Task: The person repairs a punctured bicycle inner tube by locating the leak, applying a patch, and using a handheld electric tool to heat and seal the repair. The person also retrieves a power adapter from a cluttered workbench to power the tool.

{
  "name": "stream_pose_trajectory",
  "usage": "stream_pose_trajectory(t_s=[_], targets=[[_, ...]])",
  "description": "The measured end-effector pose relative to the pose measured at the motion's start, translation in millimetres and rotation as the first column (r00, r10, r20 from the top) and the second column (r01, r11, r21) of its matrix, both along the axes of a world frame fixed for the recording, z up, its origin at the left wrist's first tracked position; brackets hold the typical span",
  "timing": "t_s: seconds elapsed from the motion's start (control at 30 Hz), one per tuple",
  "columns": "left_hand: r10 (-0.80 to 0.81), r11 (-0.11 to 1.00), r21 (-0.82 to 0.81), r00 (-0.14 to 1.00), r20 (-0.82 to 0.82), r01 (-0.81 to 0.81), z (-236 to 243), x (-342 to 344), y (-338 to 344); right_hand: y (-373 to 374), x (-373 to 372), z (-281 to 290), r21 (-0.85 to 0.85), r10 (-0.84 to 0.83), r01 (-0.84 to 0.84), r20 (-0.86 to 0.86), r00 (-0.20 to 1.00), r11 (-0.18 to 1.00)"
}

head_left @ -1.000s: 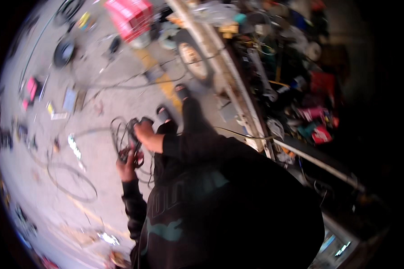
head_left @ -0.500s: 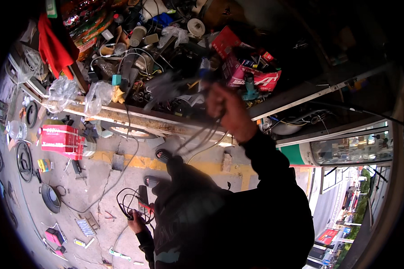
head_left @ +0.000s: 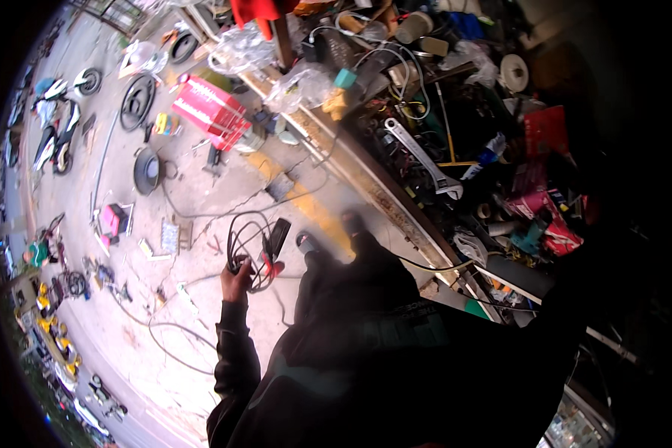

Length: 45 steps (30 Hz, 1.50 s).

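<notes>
Right arm gone; left hand (head_left: pixel 237 278) on looped black cables (head_left: pixel 248 243)

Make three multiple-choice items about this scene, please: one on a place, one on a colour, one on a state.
1. Where does the long silver adjustable wrench lie?
A. on the cluttered workbench
B. on the concrete floor
C. in the left hand

2. What colour is the ribbed plastic crate on the floor?
A. blue
B. pink-red
C. white

3. What is the state of the left hand?
A. open and empty
B. flat on the bench
C. closed in a grip on a bundle of black looped cables

Answers: 1 A, the wrench rests among the tools on the bench top. 2 B, the crate's sides show pink-red. 3 C, the fingers wrap the cables, which hang in loops with a dark flat device and red clips beside them. The right hand is not in view.
</notes>
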<state>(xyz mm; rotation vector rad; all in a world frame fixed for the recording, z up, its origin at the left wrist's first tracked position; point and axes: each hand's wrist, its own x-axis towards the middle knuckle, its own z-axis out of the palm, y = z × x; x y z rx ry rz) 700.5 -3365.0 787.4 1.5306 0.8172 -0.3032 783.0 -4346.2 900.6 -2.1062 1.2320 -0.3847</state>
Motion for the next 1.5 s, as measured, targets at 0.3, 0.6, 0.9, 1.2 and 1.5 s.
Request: stream_pose_trajectory(t_s=[0.3,0.6,0.9,1.2,1.5], targets=[[0.047,0.992,-0.127,0.984,0.173,-0.025,115,39,-26,96,33,-49,-0.568,0.013,-0.463,-0.622,0.783,0.680],[0.082,0.995,-0.081,0.942,0.325,-0.059,184,54,-45,531,88,-117,0.555,0.981,-0.822,0.191,-0.021,-0.126],[0.384,0.869,-0.456,0.843,0.377,-0.192,204,35,-37,715,29,-167,0.382,0.812,-0.743,0.455,-0.366,-0.550],[0.435,0.834,-0.505,0.827,0.356,-0.222,194,-3,-44,745,-7,-69,0.025,0.635,-0.871,0.694,-0.338,-0.490],[0.642,0.660,-0.732,0.636,0.429,-0.172,148,-35,-41,785,-33,-49,0.273,0.578,-0.653,0.755,-0.309,-0.707]])
